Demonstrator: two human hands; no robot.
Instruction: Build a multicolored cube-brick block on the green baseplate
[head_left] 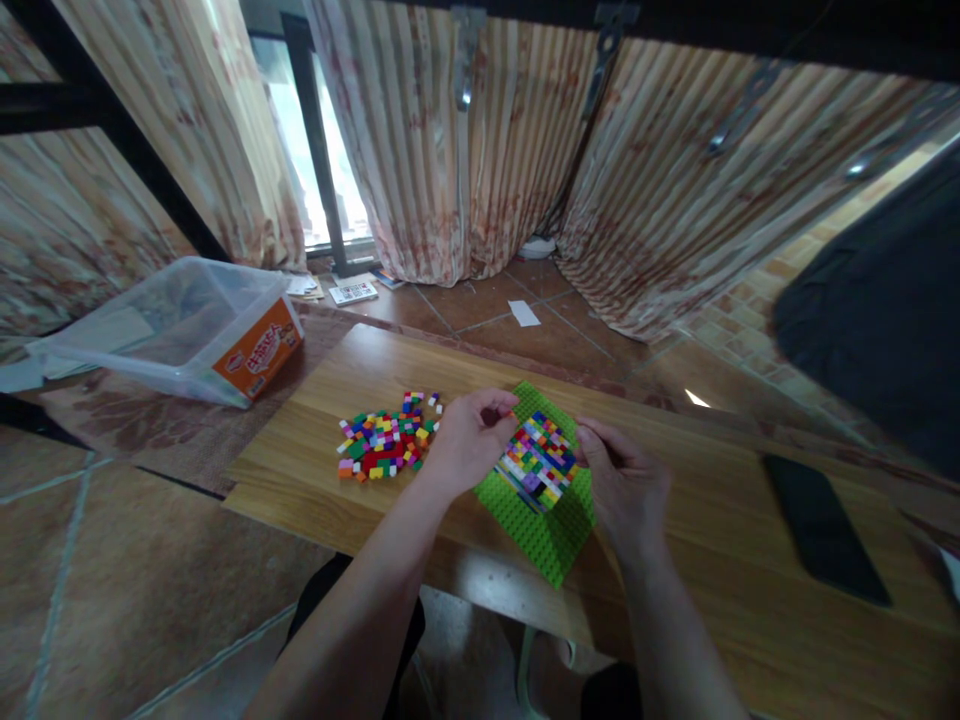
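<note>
A green studded baseplate (536, 540) lies at an angle on the wooden table, with a block of many-coloured toy bricks (536, 455) built up in its middle. At the left side of the plate is my left hand (469, 445), its fingers curled and the thumb close to the fingertips; whatever they hold is too small to tell. My right hand (626, 485) is at the plate's right edge, thumb and forefinger pinched together beside the built bricks. What lies in that pinch is hidden. Left of my left hand, loose coloured bricks (386, 440) lie in a pile.
A clear plastic bin (172, 320) with an orange label stands beyond the table's left end. On the right of the table (720, 540) lies a dark flat phone-shaped object (825, 530). Striped curtains (420, 150) hang behind, and a white paper (523, 313) lies on the tiled floor.
</note>
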